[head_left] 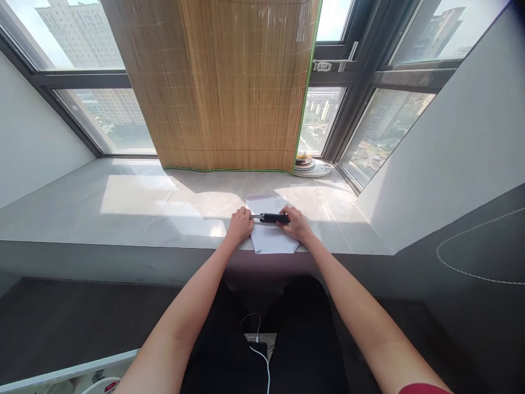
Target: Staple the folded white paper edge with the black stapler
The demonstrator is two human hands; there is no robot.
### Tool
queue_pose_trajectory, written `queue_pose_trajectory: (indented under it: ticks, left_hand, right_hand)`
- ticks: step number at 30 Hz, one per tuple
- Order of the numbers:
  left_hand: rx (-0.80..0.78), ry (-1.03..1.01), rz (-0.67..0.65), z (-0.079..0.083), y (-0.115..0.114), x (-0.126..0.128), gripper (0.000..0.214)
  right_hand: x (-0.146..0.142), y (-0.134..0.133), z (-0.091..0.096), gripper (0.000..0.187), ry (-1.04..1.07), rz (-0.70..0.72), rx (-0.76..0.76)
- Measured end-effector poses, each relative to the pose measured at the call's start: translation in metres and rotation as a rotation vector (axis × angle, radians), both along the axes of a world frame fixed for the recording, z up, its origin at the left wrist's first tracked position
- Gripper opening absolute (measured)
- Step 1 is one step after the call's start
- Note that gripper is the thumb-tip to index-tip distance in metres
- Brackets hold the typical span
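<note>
A black-handled tool with a narrow metal end [270, 218] lies level just above a white sheet of paper [273, 241]; its exact kind is too small to make out. My right hand [297, 224] is closed round the right end of the black handle, where a bit of red shows. At the opposite side, my left hand [240, 224] pinches the tip of the metal part with curled fingers. The paper rests on the pale tiled window sill [197, 210], its lower edge near the sill's front, and dark marks show at its upper right.
A bamboo blind [238, 87] hangs down behind the sill. Stacked plates [309, 167] stand at the back right by the window frame. Below, a white cable [266, 364] runs between my legs, and a white-edged container [82, 377] is at lower left.
</note>
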State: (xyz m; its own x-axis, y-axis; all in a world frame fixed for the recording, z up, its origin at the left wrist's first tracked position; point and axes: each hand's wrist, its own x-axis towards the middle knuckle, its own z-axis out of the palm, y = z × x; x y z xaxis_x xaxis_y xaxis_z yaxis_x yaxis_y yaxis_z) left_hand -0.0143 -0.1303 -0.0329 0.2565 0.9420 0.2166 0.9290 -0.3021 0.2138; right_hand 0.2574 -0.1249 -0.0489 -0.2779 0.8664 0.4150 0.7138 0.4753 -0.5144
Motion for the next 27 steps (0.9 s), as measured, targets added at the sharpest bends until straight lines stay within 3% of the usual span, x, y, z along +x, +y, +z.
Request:
queue_pose_trajectory:
  ticks: [5, 9, 14, 18, 20, 23, 27]
  left_hand:
    - [0.001, -0.033, 0.008, 0.0, 0.0, 0.001, 0.009]
    - [0.009, -0.067, 0.001, -0.001, 0.0, -0.002, 0.007]
    - [0.073, -0.244, 0.024, -0.001, -0.005, -0.003, 0.016]
    - [0.076, -0.753, 0.141, 0.005, -0.004, 0.014, 0.019]
    - [-0.09, -1.116, 0.235, 0.009, 0.0, 0.029, 0.02]
    - [-0.426, -1.652, 0.3, 0.014, 0.006, 0.051, 0.039]
    - [-0.685, -2.111, 0.3, 0.014, 0.01, 0.059, 0.04]
  right_hand:
    - [0.0, -0.001, 0.0, 0.031, 0.012, 0.066, -0.033]
    - [0.0, 0.001, -0.003, 0.025, 0.004, 0.093, -0.018]
    - [0.002, 0.0, -0.004, 0.032, 0.003, -0.072, 0.096]
    - [-0.002, -0.01, 0.002, 0.044, -0.083, -0.126, 0.227]
    - [-0.004, -0.016, 0.006, 0.045, -0.155, -0.062, 0.265]
    - [-0.006, -0.023, 0.01, 0.043, -0.225, 0.028, 0.31]
    - [-0.005, -0.019, 0.006, 0.042, -0.231, 0.006, 0.422]
